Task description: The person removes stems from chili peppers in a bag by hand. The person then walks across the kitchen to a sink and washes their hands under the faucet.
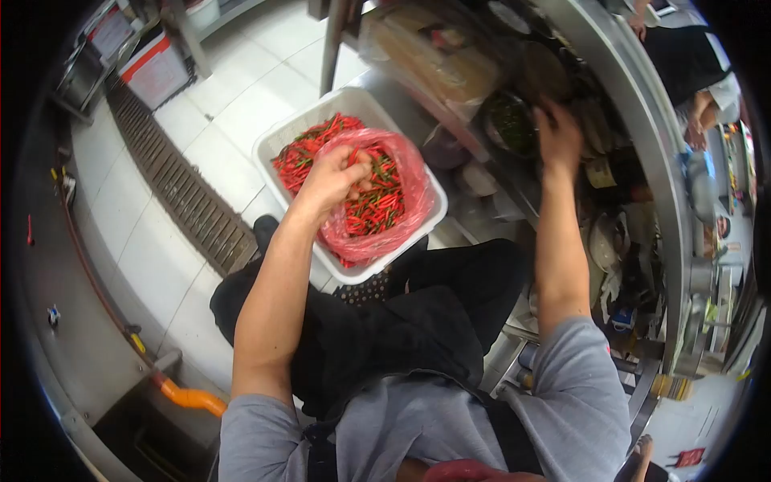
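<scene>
My left hand [341,178] is over a red plastic bag [418,173] of small chillies, its fingers curled around a red chilli. The bag stands open in a white plastic tub [269,145]. Loose red and green chillies [301,157] lie in the tub beside the bag. My right hand [560,140] reaches over the shelf to the right, fingers apart and slightly blurred, with nothing visible in them. Just left of it sits a round container of small green pieces [512,127]; whether the fingertips touch its rim I cannot tell.
A metal counter edge [642,88] curves along my right, above cluttered shelves. A wrapped package [438,60] lies on the shelf ahead. A floor drain grate [173,161] crosses the white tiles. At left are a red-and-white box [157,72] and an orange pipe [189,398]. Another person [699,112] stands beyond the counter.
</scene>
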### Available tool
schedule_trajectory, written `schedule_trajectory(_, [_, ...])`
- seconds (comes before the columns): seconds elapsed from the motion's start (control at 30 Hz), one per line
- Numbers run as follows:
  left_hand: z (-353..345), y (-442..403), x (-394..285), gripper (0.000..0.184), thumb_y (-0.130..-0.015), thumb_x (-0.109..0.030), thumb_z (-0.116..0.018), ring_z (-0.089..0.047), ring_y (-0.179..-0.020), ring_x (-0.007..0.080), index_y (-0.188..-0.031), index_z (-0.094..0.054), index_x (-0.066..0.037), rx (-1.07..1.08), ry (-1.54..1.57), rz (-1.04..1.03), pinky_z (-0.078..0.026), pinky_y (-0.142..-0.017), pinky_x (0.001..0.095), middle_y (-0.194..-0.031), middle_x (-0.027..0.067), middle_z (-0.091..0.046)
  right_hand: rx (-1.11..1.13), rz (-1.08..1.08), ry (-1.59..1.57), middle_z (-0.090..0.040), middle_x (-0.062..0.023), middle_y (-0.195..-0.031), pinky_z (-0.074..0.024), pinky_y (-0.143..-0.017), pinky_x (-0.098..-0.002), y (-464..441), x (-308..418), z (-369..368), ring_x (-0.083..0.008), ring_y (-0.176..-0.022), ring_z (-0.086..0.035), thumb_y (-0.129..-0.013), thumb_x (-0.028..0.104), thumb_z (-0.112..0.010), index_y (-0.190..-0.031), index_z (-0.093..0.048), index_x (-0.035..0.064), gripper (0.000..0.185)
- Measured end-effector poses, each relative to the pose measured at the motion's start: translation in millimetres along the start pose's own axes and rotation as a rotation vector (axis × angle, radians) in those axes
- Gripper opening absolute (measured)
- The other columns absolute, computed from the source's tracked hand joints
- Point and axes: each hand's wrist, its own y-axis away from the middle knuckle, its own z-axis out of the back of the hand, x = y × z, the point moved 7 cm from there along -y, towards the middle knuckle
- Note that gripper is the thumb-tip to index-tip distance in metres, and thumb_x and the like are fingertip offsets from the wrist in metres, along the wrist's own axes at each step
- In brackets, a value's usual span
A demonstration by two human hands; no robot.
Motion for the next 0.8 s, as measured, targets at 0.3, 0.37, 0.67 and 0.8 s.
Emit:
schedule_trajectory(0.3, [23.4,-10.1,-3.8,0.018,-0.090,-0.014,-0.058,-0.061,-0.074,0.0116,-0.105,-0.055,-0.005,-0.077,-0.022,-0.021,-0.045,-0.059,0.0228,-0.085,0.0027,-0.062,0.633,0.044,-0.334,-0.066,-0.0157,-0.084,-0.0501,-0.069,-0.0364,178.7,21.5,-77.1,-0.0325,-0.077,-0.064,-0.081,0.008,-0.065,-0.095,-0.068,0.0012,0.016])
schedule_trajectory(0.37, [29.7,-7.9,-11.0,0.021,-0.089,-0.013,-0.059,-0.062,-0.076,0.0130,-0.108,-0.055,-0.003,-0.108,-0.064,-0.046,-0.046,-0.060,0.0239,-0.088,0.0049,-0.064,0.730,0.047,-0.123,-0.066,-0.0159,-0.083,-0.0496,-0.068,-0.0385,194.2,5.2,-98.9,-0.0329,-0.077,-0.064,-0.082,0.012,-0.065,-0.095,-0.069,0.0011,0.017])
schedule_trajectory(0.67, [103.8,-49.8,-23.5,0.044,-0.082,-0.017,-0.064,-0.065,-0.097,0.0239,-0.123,-0.056,-0.002,-0.569,-0.981,-0.165,-0.050,-0.085,0.0326,-0.109,0.0151,-0.066,0.631,-0.137,-0.283,-0.067,-0.0169,-0.086,-0.0503,-0.067,-0.0373,175.1,-7.3,-96.4,-0.0315,-0.073,-0.065,-0.084,0.015,-0.065,-0.094,-0.068,0.0004,0.018])
schedule_trajectory(0.8, [102.9,-48.4,-32.0,0.045,-0.080,-0.018,-0.066,-0.059,-0.112,0.0267,-0.123,-0.058,-0.004,-0.601,-1.015,-0.209,-0.045,-0.096,0.0348,-0.115,0.0166,-0.064,0.628,-0.188,-0.263,-0.067,-0.0172,-0.088,-0.0504,-0.068,-0.0371,173.9,-19.5,-92.9,-0.0314,-0.073,-0.065,-0.083,0.015,-0.065,-0.094,-0.068,0.0003,0.019])
